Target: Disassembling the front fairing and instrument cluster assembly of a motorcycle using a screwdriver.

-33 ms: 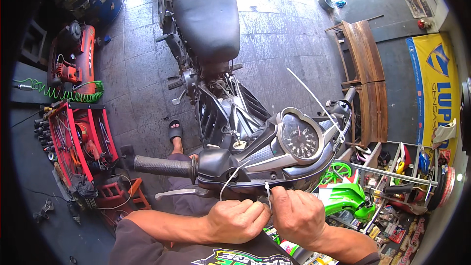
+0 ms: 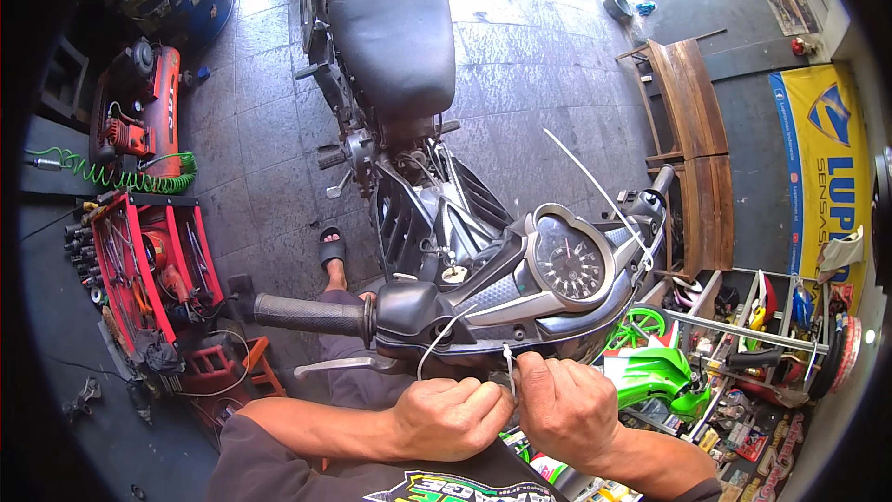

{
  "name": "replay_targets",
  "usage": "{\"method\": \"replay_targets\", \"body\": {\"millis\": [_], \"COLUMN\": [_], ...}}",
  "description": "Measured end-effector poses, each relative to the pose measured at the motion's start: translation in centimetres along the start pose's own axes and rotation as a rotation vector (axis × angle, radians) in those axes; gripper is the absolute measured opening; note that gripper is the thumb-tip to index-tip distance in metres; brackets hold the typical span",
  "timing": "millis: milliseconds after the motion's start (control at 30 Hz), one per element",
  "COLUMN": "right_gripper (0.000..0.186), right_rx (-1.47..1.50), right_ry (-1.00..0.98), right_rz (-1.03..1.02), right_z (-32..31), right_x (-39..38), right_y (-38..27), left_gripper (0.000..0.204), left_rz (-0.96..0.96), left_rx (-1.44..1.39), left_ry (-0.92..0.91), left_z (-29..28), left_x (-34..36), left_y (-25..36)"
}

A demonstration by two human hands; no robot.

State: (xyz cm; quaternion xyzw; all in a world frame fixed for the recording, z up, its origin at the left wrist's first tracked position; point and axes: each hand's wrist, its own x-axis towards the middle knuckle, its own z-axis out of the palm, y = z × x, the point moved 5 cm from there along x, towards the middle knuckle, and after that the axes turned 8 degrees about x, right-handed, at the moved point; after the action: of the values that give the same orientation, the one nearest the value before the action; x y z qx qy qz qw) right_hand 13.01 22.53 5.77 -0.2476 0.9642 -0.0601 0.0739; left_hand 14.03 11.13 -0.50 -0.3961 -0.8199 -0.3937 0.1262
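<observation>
A white cable tie (image 2: 434, 350) loops off the front of the motorcycle's handlebar cover (image 2: 409, 309), its small head showing beside my right hand. My left hand (image 2: 451, 418) is closed around one part of the tie. Right beside it, my right hand (image 2: 565, 409) is closed at the tie's head end, thumb pressed down. Both fists are close together, just in front of the cover. A second white cable tie (image 2: 599, 188) is fastened near the other handlebar grip, its long tail sticking up past the round speedometer (image 2: 570, 260).
A brake lever (image 2: 348, 365) and a black grip (image 2: 311, 313) reach out left of my hands. Beyond are the seat (image 2: 390, 28), a red tool rack (image 2: 153, 260) and a red compressor (image 2: 153, 112). On the right are a wooden bench (image 2: 701, 158) and a green fairing (image 2: 650, 379).
</observation>
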Motion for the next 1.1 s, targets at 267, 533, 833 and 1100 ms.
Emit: {"method": "replay_targets", "body": {"millis": [267,533,833,1100], "right_gripper": [0.022,0.017,0.012,0.012], "right_rx": [-0.016,-0.011,0.07,-0.025], "right_ry": [-0.151,-0.225,-0.201,-0.218], "right_rz": [0.142,0.337,0.58,0.61], "right_z": [-1.0,-1.3,-0.8,-0.7], "right_x": [0.7,1.5,1.8,2.2], "right_y": [-1.0,-1.8,-2.1,-2.9], "left_gripper": [0.009,0.008,0.011,0.02], "left_rz": [-0.01,0.041,0.141,0.215], "left_rx": [-0.048,-0.154,-0.199,-0.318], "left_ry": [0.056,0.028,-0.078,-0.209], "left_z": [0.0,-0.2,-0.6,-1.9], "left_x": [-0.2,-0.2,0.0,-0.3], "left_y": [-0.1,-0.7,-1.2,-2.0]}}
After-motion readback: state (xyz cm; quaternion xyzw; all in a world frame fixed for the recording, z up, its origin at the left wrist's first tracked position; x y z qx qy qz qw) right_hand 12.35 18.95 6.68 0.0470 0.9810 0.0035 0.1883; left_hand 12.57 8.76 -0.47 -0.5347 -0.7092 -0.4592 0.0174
